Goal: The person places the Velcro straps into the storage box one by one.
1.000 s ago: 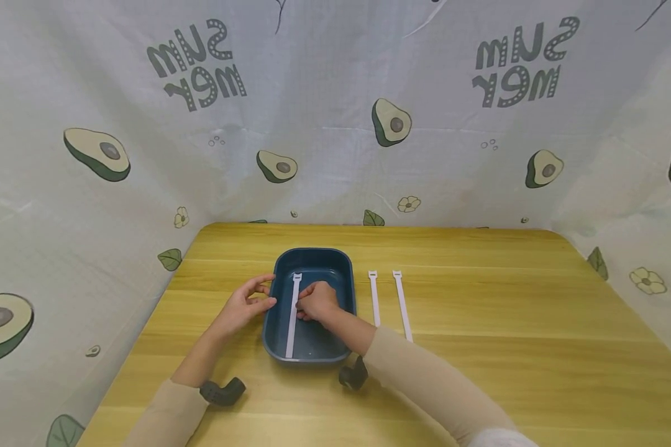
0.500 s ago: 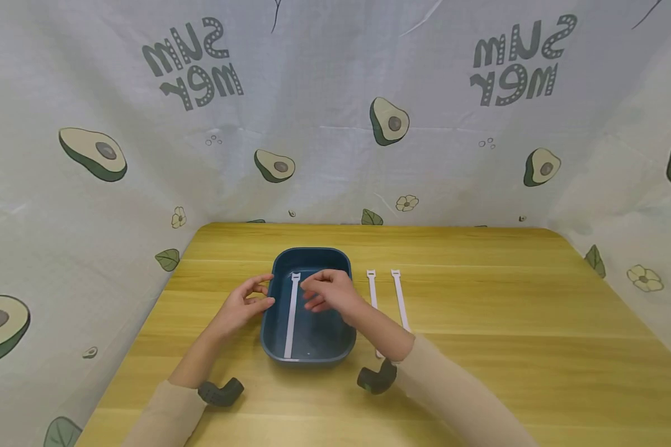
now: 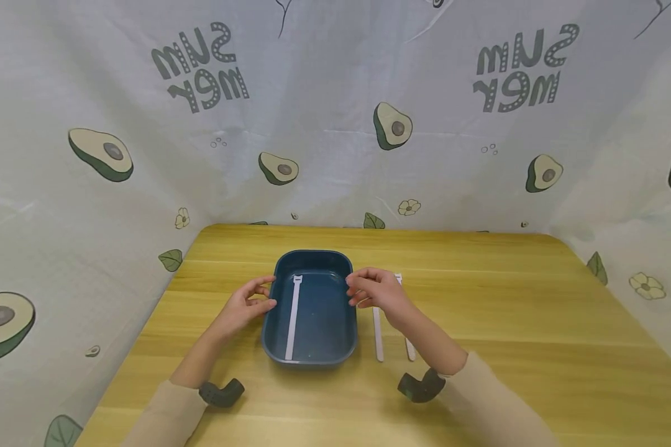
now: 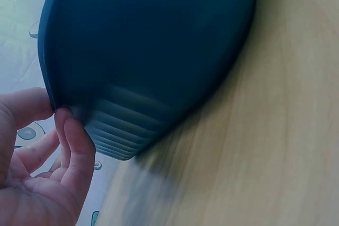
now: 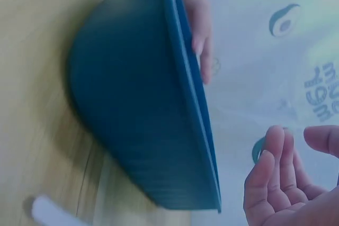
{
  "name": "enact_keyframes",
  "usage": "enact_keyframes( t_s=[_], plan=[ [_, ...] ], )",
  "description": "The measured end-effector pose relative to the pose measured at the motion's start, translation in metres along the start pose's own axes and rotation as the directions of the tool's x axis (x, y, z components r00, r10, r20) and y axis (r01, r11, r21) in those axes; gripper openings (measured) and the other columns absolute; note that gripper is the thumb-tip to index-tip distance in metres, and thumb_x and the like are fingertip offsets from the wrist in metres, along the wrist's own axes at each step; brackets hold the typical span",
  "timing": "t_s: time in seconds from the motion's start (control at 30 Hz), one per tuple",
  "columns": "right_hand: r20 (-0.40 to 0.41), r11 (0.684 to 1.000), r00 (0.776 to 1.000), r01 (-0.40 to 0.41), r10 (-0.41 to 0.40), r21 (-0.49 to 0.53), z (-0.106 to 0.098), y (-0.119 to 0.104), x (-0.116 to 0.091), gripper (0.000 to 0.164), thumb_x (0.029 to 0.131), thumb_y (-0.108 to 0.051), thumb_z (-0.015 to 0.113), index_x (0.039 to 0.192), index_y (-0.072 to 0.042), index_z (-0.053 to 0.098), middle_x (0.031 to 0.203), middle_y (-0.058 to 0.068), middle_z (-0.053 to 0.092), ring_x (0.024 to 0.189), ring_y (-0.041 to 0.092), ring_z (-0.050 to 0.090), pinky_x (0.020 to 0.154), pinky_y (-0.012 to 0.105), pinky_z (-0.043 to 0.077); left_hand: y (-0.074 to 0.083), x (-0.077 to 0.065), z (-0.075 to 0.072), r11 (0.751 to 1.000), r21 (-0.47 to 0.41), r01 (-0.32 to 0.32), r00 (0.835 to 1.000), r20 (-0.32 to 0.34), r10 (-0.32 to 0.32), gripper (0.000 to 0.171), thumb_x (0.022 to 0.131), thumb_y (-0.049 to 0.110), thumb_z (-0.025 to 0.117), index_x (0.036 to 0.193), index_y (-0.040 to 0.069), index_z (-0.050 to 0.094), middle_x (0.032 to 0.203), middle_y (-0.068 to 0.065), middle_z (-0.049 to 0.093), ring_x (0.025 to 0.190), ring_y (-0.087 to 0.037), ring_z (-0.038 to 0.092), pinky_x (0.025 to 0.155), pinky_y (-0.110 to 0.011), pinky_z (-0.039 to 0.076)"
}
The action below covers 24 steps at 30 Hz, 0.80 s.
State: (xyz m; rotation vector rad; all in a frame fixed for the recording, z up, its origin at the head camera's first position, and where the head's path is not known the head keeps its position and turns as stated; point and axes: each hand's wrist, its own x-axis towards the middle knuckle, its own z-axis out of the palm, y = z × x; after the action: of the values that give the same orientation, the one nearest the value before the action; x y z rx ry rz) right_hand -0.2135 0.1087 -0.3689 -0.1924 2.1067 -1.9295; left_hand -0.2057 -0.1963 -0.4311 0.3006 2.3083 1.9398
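Observation:
A dark blue plastic bin (image 3: 313,358) stands on the table, with a white hook-and-loop cable tie (image 3: 293,316) lying lengthwise along its left side, slotted head at the far end. My left hand (image 3: 243,307) grips the bin's left rim between thumb and fingers, which also shows in the left wrist view. My right hand (image 3: 379,292) is just over the right rim, holding nothing; its thumb and fingers stand apart in the right wrist view. Beneath and beside it lie two more white cable ties, the nearer one (image 3: 378,335) with its head hidden, the other (image 3: 410,351) partly covered by the forearm.
The wooden table (image 3: 509,298) extends well to the right of the bin. A pale cloth curtain (image 3: 324,93) printed with avocados hangs behind it and at both sides. Dark curved camera pieces (image 3: 222,393) sit at both wrists.
My right hand has lifted off the cable tie in the bin and moved right, out over the bin's right rim and the ties on the table. My left hand has stayed at the rim.

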Motion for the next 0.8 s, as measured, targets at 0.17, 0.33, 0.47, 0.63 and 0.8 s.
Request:
enact_keyframes(
  t_s=[0.17, 0.33, 0.47, 0.63, 0.8],
  plan=[
    [-0.025, 0.999, 1.000, -0.009, 0.008, -0.032, -0.017, 0.005, -0.005, 0.026, 0.094, -0.016, 0.063, 0.105, 0.008, 0.060, 0.079, 0.005, 0.065, 0.067, 0.016, 0.066, 0.068, 0.030, 0.055, 0.002, -0.001, 0.001, 1.000, -0.002, 0.003, 1.000, 0.005, -0.003, 0.055, 0.092, 0.007, 0.067, 0.141, -0.004, 0.044, 0.103, -0.015, 0.050, 0.066, -0.017, 0.054, 0.071, -0.024, 0.053],
    [-0.048, 0.997, 0.998, -0.042, 0.038, -0.069, -0.032, 0.012, -0.009, 0.022, 0.095, -0.014, 0.060, 0.104, 0.006, 0.060, 0.080, 0.004, 0.065, 0.068, 0.015, 0.066, 0.068, 0.029, 0.054, 0.003, -0.001, 0.001, 1.000, 0.000, 0.005, 1.000, 0.004, -0.005, 0.056, 0.092, 0.006, 0.067, 0.141, -0.004, 0.044, 0.104, -0.017, 0.050, 0.066, -0.019, 0.053, 0.071, -0.024, 0.053],
    [-0.062, 0.992, 0.996, -0.067, 0.060, -0.111, -0.042, 0.017, -0.011, 0.022, 0.096, -0.014, 0.059, 0.105, 0.005, 0.061, 0.080, 0.003, 0.064, 0.070, 0.015, 0.066, 0.069, 0.030, 0.053, 0.002, -0.001, 0.001, 1.000, 0.009, -0.001, 1.000, -0.002, 0.001, 0.055, 0.092, 0.007, 0.067, 0.141, -0.003, 0.044, 0.104, -0.017, 0.050, 0.066, -0.020, 0.053, 0.070, -0.024, 0.053],
    [-0.080, 0.987, 0.993, -0.092, 0.082, -0.133, -0.059, 0.032, -0.007, 0.029, 0.095, -0.016, 0.060, 0.109, 0.009, 0.059, 0.083, 0.004, 0.065, 0.073, 0.017, 0.066, 0.069, 0.030, 0.054, 0.000, 0.000, 0.001, 1.000, 0.020, -0.002, 1.000, -0.008, 0.002, 0.054, 0.092, 0.006, 0.066, 0.141, -0.002, 0.045, 0.104, -0.015, 0.050, 0.067, -0.019, 0.054, 0.071, -0.024, 0.053],
    [-0.108, 0.986, 0.986, -0.137, 0.127, -0.095, -0.079, 0.047, -0.002, 0.033, 0.096, -0.015, 0.058, 0.115, 0.013, 0.056, 0.087, 0.004, 0.065, 0.077, 0.016, 0.065, 0.070, 0.028, 0.054, 0.001, 0.000, 0.001, 1.000, 0.012, -0.003, 1.000, -0.003, 0.003, 0.054, 0.092, 0.006, 0.066, 0.141, -0.004, 0.044, 0.104, -0.016, 0.050, 0.067, -0.018, 0.054, 0.070, -0.023, 0.052]
  ],
)
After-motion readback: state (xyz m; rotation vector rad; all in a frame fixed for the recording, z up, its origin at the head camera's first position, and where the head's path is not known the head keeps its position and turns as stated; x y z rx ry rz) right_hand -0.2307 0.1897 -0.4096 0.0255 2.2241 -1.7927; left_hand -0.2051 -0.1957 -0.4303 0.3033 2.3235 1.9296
